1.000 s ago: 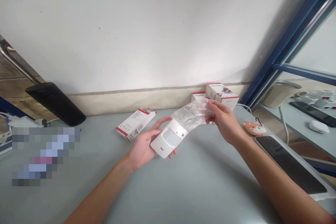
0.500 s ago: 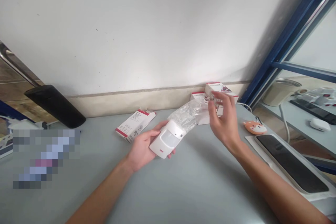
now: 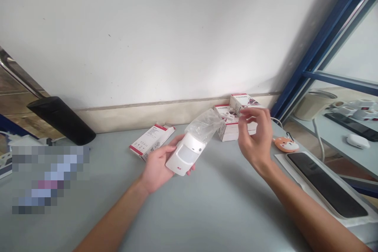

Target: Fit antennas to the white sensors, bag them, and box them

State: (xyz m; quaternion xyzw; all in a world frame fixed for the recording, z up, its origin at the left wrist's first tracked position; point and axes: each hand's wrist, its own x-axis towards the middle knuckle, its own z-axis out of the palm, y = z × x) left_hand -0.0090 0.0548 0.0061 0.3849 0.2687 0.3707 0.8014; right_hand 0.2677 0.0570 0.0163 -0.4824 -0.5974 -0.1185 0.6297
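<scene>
Clasping a white device point(image 3: 183, 156) from beneath, left hand point(image 3: 158, 167); right hand point(image 3: 257, 140) raised, curled, grip unclear.

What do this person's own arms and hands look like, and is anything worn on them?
The left forearm and right forearm are bare, with no sleeve or watch in view. The left hand and right hand wear no gloves, and no ring shows.

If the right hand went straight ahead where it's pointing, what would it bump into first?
The right hand would probably bump the white-and-red boxes first, but how far away they are is unclear.
</scene>
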